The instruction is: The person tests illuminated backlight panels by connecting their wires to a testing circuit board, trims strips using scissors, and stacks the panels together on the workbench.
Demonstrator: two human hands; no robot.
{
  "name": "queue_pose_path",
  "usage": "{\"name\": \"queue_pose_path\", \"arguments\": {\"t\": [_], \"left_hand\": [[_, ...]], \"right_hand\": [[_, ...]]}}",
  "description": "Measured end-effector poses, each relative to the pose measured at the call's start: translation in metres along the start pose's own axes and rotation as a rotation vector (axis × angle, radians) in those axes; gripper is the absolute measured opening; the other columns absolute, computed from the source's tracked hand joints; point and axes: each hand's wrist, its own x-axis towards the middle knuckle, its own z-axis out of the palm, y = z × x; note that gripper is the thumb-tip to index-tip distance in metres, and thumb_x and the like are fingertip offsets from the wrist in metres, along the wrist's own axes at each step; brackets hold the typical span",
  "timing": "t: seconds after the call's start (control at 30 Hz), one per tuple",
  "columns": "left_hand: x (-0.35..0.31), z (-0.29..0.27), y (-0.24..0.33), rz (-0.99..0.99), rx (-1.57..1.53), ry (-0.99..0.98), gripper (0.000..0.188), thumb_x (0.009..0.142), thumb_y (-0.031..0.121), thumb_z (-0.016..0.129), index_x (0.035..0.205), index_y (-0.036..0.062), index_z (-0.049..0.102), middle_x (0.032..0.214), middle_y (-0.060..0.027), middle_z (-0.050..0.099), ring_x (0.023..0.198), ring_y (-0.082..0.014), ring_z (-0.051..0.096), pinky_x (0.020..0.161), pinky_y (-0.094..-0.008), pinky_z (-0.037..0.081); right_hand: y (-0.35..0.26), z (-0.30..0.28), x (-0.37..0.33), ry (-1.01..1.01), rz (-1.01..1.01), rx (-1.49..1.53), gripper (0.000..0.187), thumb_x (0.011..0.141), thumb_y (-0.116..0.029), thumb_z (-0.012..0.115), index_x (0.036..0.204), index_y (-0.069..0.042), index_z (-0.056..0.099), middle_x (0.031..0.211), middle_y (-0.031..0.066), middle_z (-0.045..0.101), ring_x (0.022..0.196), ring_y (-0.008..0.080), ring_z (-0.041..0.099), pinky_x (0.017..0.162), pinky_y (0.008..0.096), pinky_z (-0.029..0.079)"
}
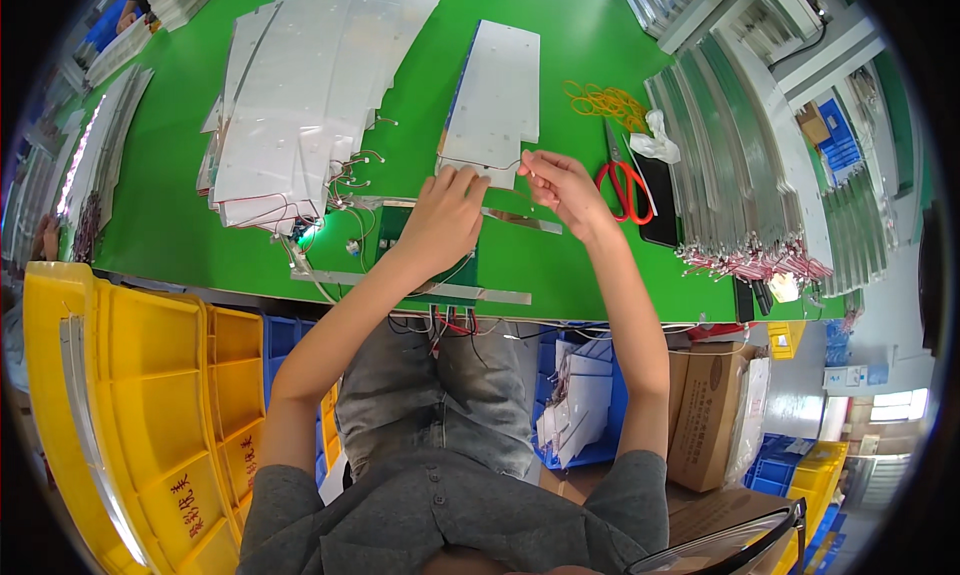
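Note:
A long white panel (494, 85) with a bluish left edge lies on the green work table in front of me. A thin dark wire (505, 166) runs across its near end. The fingers of my left hand (445, 220) are bent and pressed together on the panel's near edge; their tips are partly hidden. My right hand (563, 190) is closed in a pinch on the wire's end, just right of the panel. Under my left hand and wrist is a dark green board (460, 275) with metal strips (522, 221) beside it.
A tall stack of white panels (300, 95) with loose wires stands left. On the right are red-handled scissors (628, 190), yellow rubber bands (607, 102), a black phone (658, 205), crumpled white tissue (655, 138) and stacked panels (735, 165). Yellow bins (150, 375) stand below the table's left edge.

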Motion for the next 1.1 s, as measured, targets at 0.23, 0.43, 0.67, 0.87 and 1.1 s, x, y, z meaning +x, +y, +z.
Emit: {"name": "queue_pose_path", "arguments": {"t": [0.23, 0.43, 0.67, 0.87, 1.1], "left_hand": [[0.017, 0.028, -0.011, 0.048, 0.171, -0.032, 0.027, 0.079, 0.015, 0.055, 0.098, -0.0031, 0.057, 0.111, -0.0121, 0.047, 0.102, -0.0300, 0.044, 0.084, -0.0411, 0.040], [0.030, 0.041, 0.004, 0.069, 0.153, -0.115, 0.035, 0.079, 0.021, 0.055, 0.101, -0.0067, 0.055, 0.118, -0.0184, 0.048, 0.101, -0.0321, 0.046, 0.079, -0.0432, 0.046], [0.000, -0.007, 0.029, 0.137, -0.443, -0.246, 0.035, 0.085, 0.020, 0.051, 0.111, -0.0043, 0.052, 0.117, -0.0210, 0.050, 0.111, -0.0338, 0.047, 0.092, -0.0432, 0.039], [-0.057, -0.093, 0.022, 0.093, -0.845, -0.232, 0.024, 0.086, 0.006, 0.052, 0.109, 0.0025, 0.058, 0.105, -0.0134, 0.059, 0.091, -0.0251, 0.057, 0.079, -0.0341, 0.045], [-0.104, -0.081, -0.020, -0.504, -0.690, 0.197, 0.019, 0.089, 0.004, 0.047, 0.102, 0.0015, 0.061, 0.096, -0.0089, 0.058, 0.085, -0.0161, 0.057, 0.071, -0.0284, 0.050]], "right_hand": [[-0.042, 0.003, 0.017, 0.050, -0.143, 0.065, 0.019, 0.086, -0.017, 0.056, 0.077, -0.001, 0.058, 0.056, -0.0056, 0.038, 0.047, 0.0038, 0.030, 0.044, 0.0192, 0.022], [-0.137, 0.017, 0.017, 0.039, -0.430, 0.222, 0.015, 0.086, -0.010, 0.053, 0.080, 0.003, 0.056, 0.062, -0.0044, 0.042, 0.051, 0.0029, 0.033, 0.045, 0.0181, 0.027], [-0.033, 0.019, -0.004, -0.017, -0.006, 0.242, 0.020, 0.083, -0.008, 0.059, 0.100, 0.003, 0.059, 0.082, 0.0002, 0.059, 0.065, 0.0031, 0.053, 0.054, 0.0128, 0.043], [0.058, 0.025, -0.023, -0.001, 0.022, -0.110, 0.014, 0.085, -0.017, 0.062, 0.087, -0.003, 0.061, 0.072, -0.0014, 0.058, 0.063, 0.0053, 0.052, 0.056, 0.0172, 0.042], [0.068, 0.051, -0.034, 0.208, -0.420, -0.613, 0.010, 0.083, -0.009, 0.062, 0.083, -0.001, 0.057, 0.065, -0.0002, 0.051, 0.057, 0.0051, 0.042, 0.052, 0.0208, 0.035]]}}
